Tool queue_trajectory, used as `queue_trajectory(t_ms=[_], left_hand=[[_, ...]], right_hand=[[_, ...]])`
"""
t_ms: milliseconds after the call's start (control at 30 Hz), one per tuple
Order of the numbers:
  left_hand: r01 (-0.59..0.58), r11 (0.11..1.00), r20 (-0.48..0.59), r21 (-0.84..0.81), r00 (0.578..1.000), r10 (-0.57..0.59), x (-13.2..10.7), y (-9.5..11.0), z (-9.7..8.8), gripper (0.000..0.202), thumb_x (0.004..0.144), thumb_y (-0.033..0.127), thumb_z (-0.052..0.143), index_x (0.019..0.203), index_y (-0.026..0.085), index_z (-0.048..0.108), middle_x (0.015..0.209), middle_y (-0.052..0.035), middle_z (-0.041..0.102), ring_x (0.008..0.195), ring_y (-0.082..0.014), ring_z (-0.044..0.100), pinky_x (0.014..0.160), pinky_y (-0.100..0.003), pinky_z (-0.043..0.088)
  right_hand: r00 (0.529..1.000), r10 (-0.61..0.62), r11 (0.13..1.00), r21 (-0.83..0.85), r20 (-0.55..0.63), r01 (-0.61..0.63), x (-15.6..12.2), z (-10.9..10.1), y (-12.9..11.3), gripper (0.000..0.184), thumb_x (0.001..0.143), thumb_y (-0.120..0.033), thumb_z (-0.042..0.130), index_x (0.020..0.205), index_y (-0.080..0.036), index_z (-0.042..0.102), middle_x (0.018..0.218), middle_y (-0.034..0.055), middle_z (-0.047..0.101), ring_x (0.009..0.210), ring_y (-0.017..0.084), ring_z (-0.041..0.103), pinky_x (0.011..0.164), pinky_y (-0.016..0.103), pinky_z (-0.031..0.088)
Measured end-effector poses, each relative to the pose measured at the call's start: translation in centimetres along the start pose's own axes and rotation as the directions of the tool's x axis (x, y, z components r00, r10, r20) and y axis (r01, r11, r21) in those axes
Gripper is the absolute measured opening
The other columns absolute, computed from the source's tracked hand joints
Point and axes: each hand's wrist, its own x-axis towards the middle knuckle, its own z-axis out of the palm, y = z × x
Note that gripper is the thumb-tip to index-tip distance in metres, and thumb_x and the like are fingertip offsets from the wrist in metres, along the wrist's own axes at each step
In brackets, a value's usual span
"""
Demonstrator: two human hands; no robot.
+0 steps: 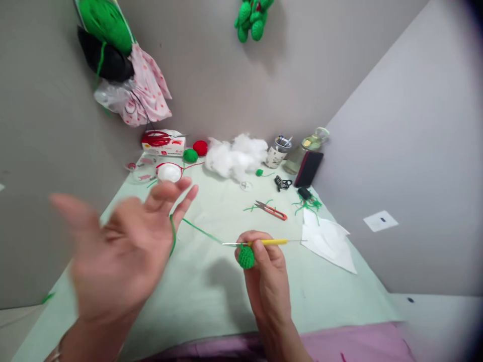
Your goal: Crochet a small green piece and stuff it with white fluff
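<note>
My right hand is closed on a yellow-handled crochet hook and a small round green crocheted piece. The hook's metal shaft points left, across the top of the piece. From there a strand of green yarn runs up and left to my left hand. That hand is raised with its fingers spread, blurred by motion, and the yarn passes by its little finger and hangs down along the palm's edge.
Red-handled thread snips lie mid-table near green yarn scraps. Behind are white stuffing, a green yarn ball, a red yarn ball and a pen cup. To the right stand a phone and white paper.
</note>
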Motion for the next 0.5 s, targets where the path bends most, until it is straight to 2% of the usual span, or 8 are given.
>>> queue_trajectory(t_ms=[33, 67, 100, 133, 200, 267, 367, 500], left_hand=[[-0.030, 0.998, 0.076, 0.053, 0.997, 0.026, -0.2, -1.2, 0.1, 0.074, 0.095, 0.081, 0.047, 0.051, 0.026, 0.068, 0.103, -0.0006, 0.078, 0.135, -0.0307, 0.056, 0.132, -0.053, 0.023], [-0.120, 0.955, 0.237, 0.271, 0.970, 0.054, -0.5, -2.5, 0.1, 0.066, 0.098, 0.074, 0.051, 0.058, 0.027, 0.076, 0.111, -0.0029, 0.079, 0.142, -0.0323, 0.051, 0.135, -0.052, 0.007], [-0.194, 0.881, 0.328, 0.431, 0.943, 0.047, -0.8, -3.8, 0.1, 0.057, 0.100, 0.067, 0.054, 0.068, 0.029, 0.082, 0.120, -0.0041, 0.079, 0.146, -0.0332, 0.047, 0.134, -0.054, -0.004], [-0.191, 0.847, 0.339, 0.496, 0.941, 0.014, -1.3, -5.0, 0.2, 0.047, 0.102, 0.060, 0.057, 0.079, 0.030, 0.085, 0.126, -0.0054, 0.077, 0.149, -0.0337, 0.043, 0.133, -0.055, -0.003], [0.013, 0.895, 0.361, 0.446, 0.912, -0.193, -2.1, -6.8, 0.3, 0.027, 0.097, 0.049, 0.071, 0.114, 0.032, 0.084, 0.133, -0.0066, 0.073, 0.142, -0.0329, 0.049, 0.127, -0.052, 0.027], [0.300, 0.900, 0.295, 0.317, 0.871, -0.394, -2.7, -7.5, 0.5, 0.038, 0.093, 0.041, 0.078, 0.131, 0.036, 0.077, 0.119, -0.0047, 0.074, 0.119, -0.0265, 0.061, 0.109, -0.042, 0.047], [0.519, 0.851, 0.248, 0.083, 0.816, -0.522, -2.9, -7.4, 1.1, 0.046, 0.089, 0.035, 0.083, 0.135, 0.037, 0.074, 0.096, 0.0000, 0.069, 0.093, -0.0168, 0.059, 0.091, -0.030, 0.052], [0.570, 0.822, 0.296, -0.002, 0.785, -0.544, -2.5, -7.1, 1.3, 0.059, 0.088, 0.031, 0.085, 0.144, 0.038, 0.067, 0.093, 0.0007, 0.067, 0.089, -0.0150, 0.060, 0.087, -0.028, 0.052]], right_hand=[[0.999, -0.041, 0.999, -0.016, 0.003, 0.041, 0.0, -0.1, 0.1, 0.016, 0.090, -0.041, 0.081, 0.086, -0.026, 0.082, 0.082, 0.0014, 0.073, 0.074, 0.013, 0.063, 0.065, 0.023, 0.048], [0.996, -0.094, 0.995, -0.045, 0.009, 0.094, 0.0, -0.2, 0.1, 0.014, 0.093, -0.039, 0.079, 0.088, -0.027, 0.083, 0.083, 0.0008, 0.074, 0.076, 0.012, 0.064, 0.067, 0.024, 0.049], [0.988, -0.152, 0.984, -0.086, 0.018, 0.153, 0.0, -0.3, 0.2, 0.012, 0.095, -0.037, 0.076, 0.090, -0.028, 0.083, 0.084, 0.0003, 0.075, 0.078, 0.012, 0.066, 0.069, 0.024, 0.051], [0.977, -0.209, 0.968, -0.134, 0.031, 0.212, 0.0, -0.3, 0.3, 0.011, 0.098, -0.034, 0.074, 0.093, -0.029, 0.083, 0.086, -0.0001, 0.076, 0.081, 0.013, 0.067, 0.071, 0.024, 0.052], [0.951, -0.302, 0.923, -0.225, 0.072, 0.311, -0.1, -0.4, 0.6, 0.014, 0.101, -0.028, 0.069, 0.099, -0.031, 0.083, 0.091, -0.0001, 0.078, 0.088, 0.013, 0.069, 0.075, 0.025, 0.054], [0.928, -0.353, 0.882, -0.290, 0.118, 0.372, -0.2, -0.2, 0.9, 0.018, 0.102, -0.024, 0.067, 0.106, -0.032, 0.082, 0.097, 0.0006, 0.079, 0.093, 0.014, 0.070, 0.078, 0.026, 0.056], [0.917, -0.361, 0.861, -0.318, 0.168, 0.397, 0.0, 0.0, 1.2, 0.020, 0.101, -0.021, 0.067, 0.108, -0.032, 0.082, 0.097, 0.0015, 0.078, 0.093, 0.015, 0.070, 0.077, 0.028, 0.057], [0.923, -0.324, 0.881, -0.288, 0.208, 0.375, 0.7, -0.3, 1.1, 0.016, 0.097, -0.020, 0.073, 0.104, -0.031, 0.082, 0.091, 0.0010, 0.077, 0.090, 0.016, 0.070, 0.077, 0.028, 0.059]])
